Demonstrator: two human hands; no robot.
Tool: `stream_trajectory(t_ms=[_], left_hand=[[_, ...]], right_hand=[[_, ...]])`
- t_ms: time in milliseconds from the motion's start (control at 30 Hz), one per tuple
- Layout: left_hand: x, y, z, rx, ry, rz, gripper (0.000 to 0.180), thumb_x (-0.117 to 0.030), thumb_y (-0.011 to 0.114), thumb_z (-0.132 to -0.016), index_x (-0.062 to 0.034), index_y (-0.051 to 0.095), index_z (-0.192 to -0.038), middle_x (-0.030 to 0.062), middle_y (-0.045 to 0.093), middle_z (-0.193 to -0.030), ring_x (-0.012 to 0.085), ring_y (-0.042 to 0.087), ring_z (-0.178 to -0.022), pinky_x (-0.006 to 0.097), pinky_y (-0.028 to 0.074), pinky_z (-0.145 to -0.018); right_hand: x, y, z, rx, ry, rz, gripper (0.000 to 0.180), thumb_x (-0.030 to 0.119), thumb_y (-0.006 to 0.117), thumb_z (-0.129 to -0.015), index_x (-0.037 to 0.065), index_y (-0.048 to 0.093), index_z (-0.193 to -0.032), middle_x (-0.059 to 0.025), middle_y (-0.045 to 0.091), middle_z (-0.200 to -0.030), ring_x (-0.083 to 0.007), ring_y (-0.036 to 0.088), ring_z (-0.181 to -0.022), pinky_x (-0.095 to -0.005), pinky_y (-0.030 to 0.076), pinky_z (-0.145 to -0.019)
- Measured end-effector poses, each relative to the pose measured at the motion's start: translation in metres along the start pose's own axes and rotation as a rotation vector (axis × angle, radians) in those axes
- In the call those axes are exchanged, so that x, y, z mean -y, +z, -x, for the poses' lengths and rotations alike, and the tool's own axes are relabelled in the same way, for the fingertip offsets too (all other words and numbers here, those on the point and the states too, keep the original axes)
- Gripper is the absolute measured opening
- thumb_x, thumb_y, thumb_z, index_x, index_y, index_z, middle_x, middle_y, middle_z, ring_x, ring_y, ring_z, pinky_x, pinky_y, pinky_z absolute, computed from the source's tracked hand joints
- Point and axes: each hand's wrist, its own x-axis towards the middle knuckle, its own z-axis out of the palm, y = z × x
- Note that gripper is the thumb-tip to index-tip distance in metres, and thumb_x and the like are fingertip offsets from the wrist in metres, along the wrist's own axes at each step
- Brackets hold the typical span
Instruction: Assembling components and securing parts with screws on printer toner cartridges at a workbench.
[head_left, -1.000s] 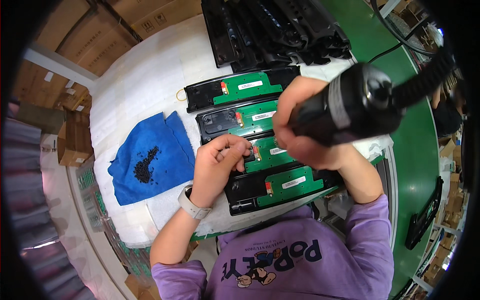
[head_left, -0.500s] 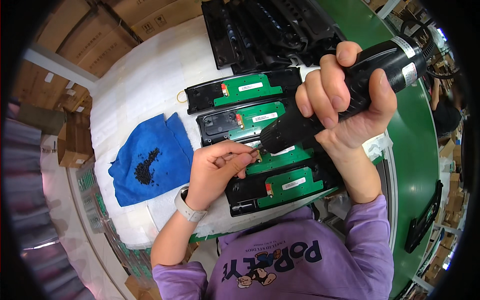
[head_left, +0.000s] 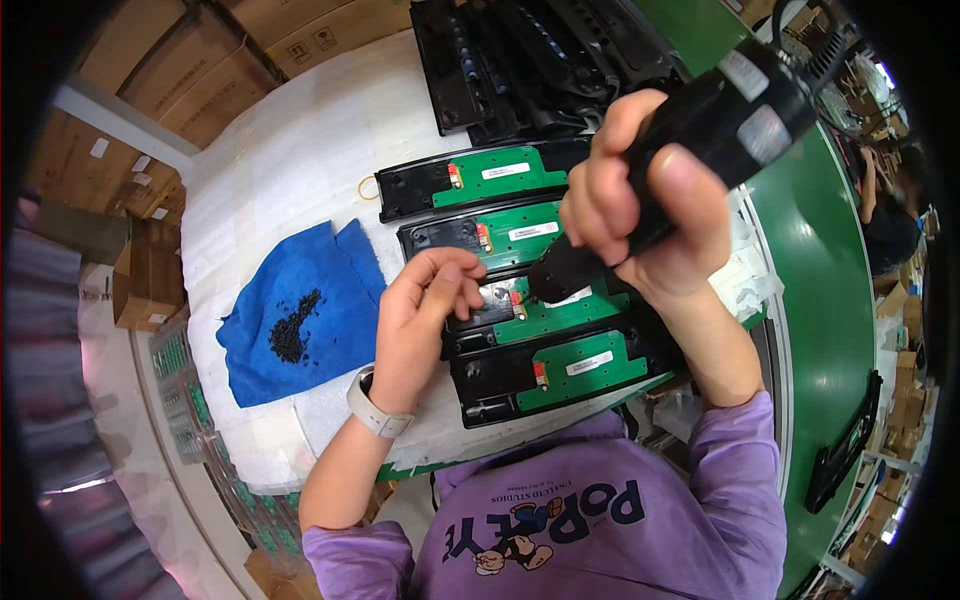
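Observation:
My right hand (head_left: 668,215) is wrapped around a black electric screwdriver (head_left: 712,120), held tilted with its nose pointing down and left. The bit end is over the third black panel from the back, at the left part of its green circuit board (head_left: 548,325). Beside that panel's left portion is my left hand (head_left: 412,310), thumb and fingers curled together; whatever they may hold is too small to make out. Two more black panels with green boards lie behind (head_left: 500,170) (head_left: 515,236), and a front panel (head_left: 580,372) lies closest to me.
Small black screws (head_left: 290,338) are heaped on a blue cloth (head_left: 262,275) at the left. More black plastic housings (head_left: 540,65) are stacked at the back. A green surface (head_left: 815,270) runs along the right, and cardboard boxes (head_left: 185,75) stand behind the white-covered table (head_left: 330,125).
My left hand has drawn back from the bit to the left. The screwdriver's body has swung more upright, its nose staying near the third panel's board.

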Motion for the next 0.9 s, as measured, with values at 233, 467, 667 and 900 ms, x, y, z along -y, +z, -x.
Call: stream_trajectory(t_ms=[233,467,667,900], left_hand=[[0.003,-0.004,-0.002,-0.015,0.024,0.201,0.021,-0.01,0.035,-0.096,0.0058,0.047,-0.103,0.0166,0.059,-0.097,0.0197,0.062,-0.081,0.025,0.048,-0.07],[0.007,-0.005,0.0,-0.005,-0.026,0.176,0.017,-0.015,0.039,-0.096,-0.0001,0.046,-0.1,0.0085,0.057,-0.069,0.0108,0.053,-0.052,0.019,0.039,-0.046],[0.011,-0.001,0.0,0.023,-0.056,0.159,0.013,-0.014,0.042,-0.094,-0.0033,0.047,-0.098,-0.0027,0.04,-0.053,0.0029,0.031,-0.044,0.019,0.023,-0.04],[-0.001,0.004,0.001,0.037,-0.13,0.19,0.012,-0.006,0.042,-0.084,-0.0043,0.045,-0.096,-0.0029,0.038,-0.057,0.0041,0.03,-0.049,0.02,0.023,-0.044]], right_hand=[[-0.016,0.006,0.006,0.152,0.012,0.123,0.032,0.017,0.061,-0.076,0.001,0.041,-0.094,-0.0038,0.044,-0.055,-0.0109,0.041,-0.04,-0.024,0.036,-0.039],[-0.02,0.015,0.008,0.144,0.058,0.143,0.025,0.008,0.06,-0.075,0.002,0.04,-0.09,-0.0031,0.044,-0.056,-0.0099,0.043,-0.044,-0.0232,0.036,-0.041],[-0.028,0.017,0.007,0.202,-0.066,0.166,0.022,0.005,0.065,-0.069,0.001,0.047,-0.081,-0.0039,0.051,-0.061,-0.0103,0.051,-0.052,-0.0234,0.042,-0.047],[-0.022,0.014,0.007,0.23,-0.089,0.227,0.018,0.001,0.064,-0.065,0.002,0.051,-0.077,-0.0019,0.053,-0.065,-0.0087,0.053,-0.056,-0.0214,0.043,-0.051]])
